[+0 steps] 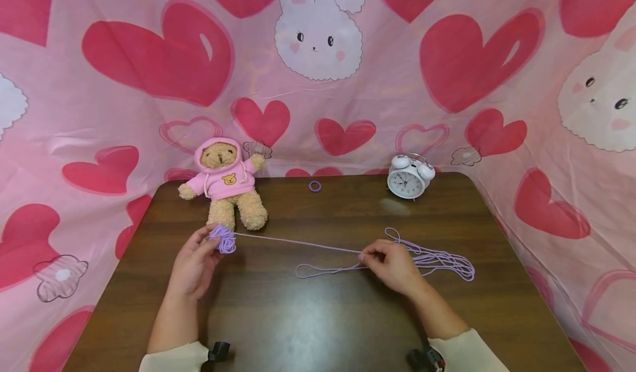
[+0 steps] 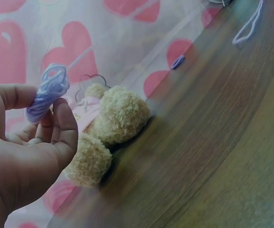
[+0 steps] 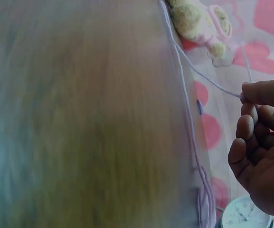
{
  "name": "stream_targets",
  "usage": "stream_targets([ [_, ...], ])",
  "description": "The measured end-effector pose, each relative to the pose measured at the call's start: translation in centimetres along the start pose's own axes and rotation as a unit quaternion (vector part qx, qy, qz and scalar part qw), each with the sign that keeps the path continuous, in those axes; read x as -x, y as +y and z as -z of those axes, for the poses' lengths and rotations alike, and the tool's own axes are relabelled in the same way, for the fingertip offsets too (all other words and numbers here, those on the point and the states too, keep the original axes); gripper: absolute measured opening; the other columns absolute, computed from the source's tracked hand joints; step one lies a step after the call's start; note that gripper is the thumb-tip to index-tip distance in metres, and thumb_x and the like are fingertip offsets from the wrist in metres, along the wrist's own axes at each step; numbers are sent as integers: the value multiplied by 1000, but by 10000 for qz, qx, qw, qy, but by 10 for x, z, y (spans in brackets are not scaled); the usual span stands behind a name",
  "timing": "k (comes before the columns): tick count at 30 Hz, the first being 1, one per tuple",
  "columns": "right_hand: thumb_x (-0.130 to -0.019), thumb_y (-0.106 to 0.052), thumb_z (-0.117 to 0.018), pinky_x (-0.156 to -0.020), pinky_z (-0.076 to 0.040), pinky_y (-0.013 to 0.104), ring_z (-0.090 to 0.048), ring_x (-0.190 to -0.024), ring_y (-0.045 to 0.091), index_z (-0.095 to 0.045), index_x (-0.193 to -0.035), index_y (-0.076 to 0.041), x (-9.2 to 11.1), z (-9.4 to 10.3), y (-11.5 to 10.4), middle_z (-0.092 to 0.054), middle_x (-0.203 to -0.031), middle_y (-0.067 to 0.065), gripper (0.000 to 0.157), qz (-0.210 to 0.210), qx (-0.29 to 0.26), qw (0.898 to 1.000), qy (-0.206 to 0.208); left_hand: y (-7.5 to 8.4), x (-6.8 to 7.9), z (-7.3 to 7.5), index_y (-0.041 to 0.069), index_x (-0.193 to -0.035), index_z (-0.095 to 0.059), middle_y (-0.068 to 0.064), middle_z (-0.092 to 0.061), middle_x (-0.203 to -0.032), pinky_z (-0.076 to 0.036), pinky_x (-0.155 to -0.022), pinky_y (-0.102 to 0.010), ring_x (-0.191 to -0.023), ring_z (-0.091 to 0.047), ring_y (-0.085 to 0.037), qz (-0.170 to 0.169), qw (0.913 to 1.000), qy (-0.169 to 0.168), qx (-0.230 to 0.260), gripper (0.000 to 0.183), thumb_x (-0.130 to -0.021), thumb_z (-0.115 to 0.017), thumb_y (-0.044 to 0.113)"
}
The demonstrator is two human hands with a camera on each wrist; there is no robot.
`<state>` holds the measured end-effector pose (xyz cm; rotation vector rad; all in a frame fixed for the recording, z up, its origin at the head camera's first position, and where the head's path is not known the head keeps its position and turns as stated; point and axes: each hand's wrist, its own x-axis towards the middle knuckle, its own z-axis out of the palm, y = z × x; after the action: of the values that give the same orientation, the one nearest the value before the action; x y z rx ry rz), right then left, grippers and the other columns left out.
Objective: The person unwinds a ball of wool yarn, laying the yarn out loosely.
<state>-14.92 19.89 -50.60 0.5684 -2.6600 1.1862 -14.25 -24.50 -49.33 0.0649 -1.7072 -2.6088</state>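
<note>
the left hand (image 1: pixel 195 261), left of centre in the head view, holds a small purple yarn bundle (image 1: pixel 223 239) between thumb and fingertips; the right hand (image 1: pixel 392 267), right of centre, pinches the yarn strand (image 1: pixel 298 242) with its tips close together; the bundle sits just in front of the teddy bear's (image 1: pixel 229 184) feet, raised off the worktop (image 1: pixel 308 317); the fingertip hold probably serves to stop the wound turns from slipping apart, and the space between the hands seems meant to draw the strand straight; the loose loops (image 1: pixel 442 259) lie spread at the right of the frame, perhaps so that yarn can feed without snagging; the purple ring (image 1: pixel 310 186) and the white alarm clock (image 1: pixel 406 184) stand at the far edge, seemingly out of the way; the bundle is stubby, its long axis slanting from lower left to upper right in the left wrist view; the strand leaves it toward the right of the head view, dipping slightly; the loose loops stretch mostly left to right, their folded ends toward the right edge, while one narrow loop (image 1: pixel 323 274) points left.
</note>
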Motion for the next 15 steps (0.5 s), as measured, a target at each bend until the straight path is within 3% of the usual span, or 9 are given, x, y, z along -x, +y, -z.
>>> stream_targets([
  [15, -89, -14, -82, -59, -45, 24, -54, -68, 4, -79, -86, -16, 10, 29, 17, -67, -82, -12, 5, -324, 227, 9990, 207, 2, 4, 12, 6, -129, -54, 0, -67, -105, -53, -79, -25, -92, -65, -11, -64, 9998, 116, 113, 23, -107, -51, 0],
])
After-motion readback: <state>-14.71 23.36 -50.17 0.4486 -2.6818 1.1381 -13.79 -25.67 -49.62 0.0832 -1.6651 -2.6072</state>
